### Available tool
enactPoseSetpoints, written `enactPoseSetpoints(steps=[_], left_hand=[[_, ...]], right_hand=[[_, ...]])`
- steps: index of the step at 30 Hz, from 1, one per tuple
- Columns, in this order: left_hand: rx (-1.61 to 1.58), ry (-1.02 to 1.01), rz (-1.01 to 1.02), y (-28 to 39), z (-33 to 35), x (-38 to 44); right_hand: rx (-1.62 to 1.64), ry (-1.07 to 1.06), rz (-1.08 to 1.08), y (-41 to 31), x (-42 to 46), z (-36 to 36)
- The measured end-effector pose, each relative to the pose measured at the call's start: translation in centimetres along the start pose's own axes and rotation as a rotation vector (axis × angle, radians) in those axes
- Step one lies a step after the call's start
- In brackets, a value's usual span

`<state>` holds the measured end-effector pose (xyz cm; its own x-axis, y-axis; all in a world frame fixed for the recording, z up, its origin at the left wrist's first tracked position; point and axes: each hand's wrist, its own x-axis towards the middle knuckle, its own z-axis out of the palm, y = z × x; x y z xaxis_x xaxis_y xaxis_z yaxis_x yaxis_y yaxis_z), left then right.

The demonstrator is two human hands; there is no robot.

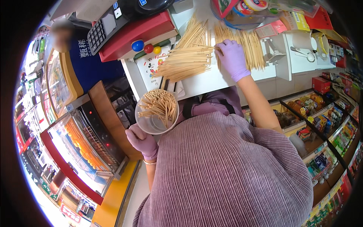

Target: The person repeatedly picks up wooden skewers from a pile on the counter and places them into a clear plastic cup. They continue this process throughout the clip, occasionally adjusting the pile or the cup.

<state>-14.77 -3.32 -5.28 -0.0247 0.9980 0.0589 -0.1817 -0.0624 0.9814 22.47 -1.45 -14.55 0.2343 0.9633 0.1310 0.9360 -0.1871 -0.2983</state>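
Observation:
My left hand (141, 142), in a purple glove, is at the rim of a clear plastic tub (153, 127); its fingers are curled and partly hidden by the tub. Many wooden skewers stand in the tub, blunt ends up (160, 99). On the white counter lies a fanned pile of bamboo skewers (184, 62). Gloved in purple too, my right hand (231, 56) has its fingertips on the end of a skewer at that pile's right side. A second spread of skewers (251, 48) lies under and beside this hand.
A red box (139, 34) with a keypad device (102, 31) stands at the back left. Small coloured balls (148, 48) are near it. A blue-rimmed container (238, 21) is behind the skewers. A sausage roller grill (85, 147) stands left, stocked shelves (317, 122) right. A person (93, 56) is at the upper left.

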Motion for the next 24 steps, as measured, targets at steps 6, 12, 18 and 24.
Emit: enactPoseSetpoints(steps=[6, 12, 18, 24], left_hand=[[0.26, -0.128, 0.051, 1.0, -2.1, -0.3], [0.297, -0.097, 0.056, 0.5, -2.4, 0.4], [0.166, -0.167, 0.021, -0.1, -2.0, 2.6], [0.098, -0.174, 0.019, -0.7, -2.0, 3.8]], right_hand=[[0.003, 0.017, 0.036, -0.2, -0.5, 1.3], [0.588, -0.078, 0.455, -1.7, -1.3, -1.6], [1.457, -0.394, 0.85, -4.6, -2.9, -7.6], [1.62, -0.343, 0.819, -6.2, -4.1, -9.5]])
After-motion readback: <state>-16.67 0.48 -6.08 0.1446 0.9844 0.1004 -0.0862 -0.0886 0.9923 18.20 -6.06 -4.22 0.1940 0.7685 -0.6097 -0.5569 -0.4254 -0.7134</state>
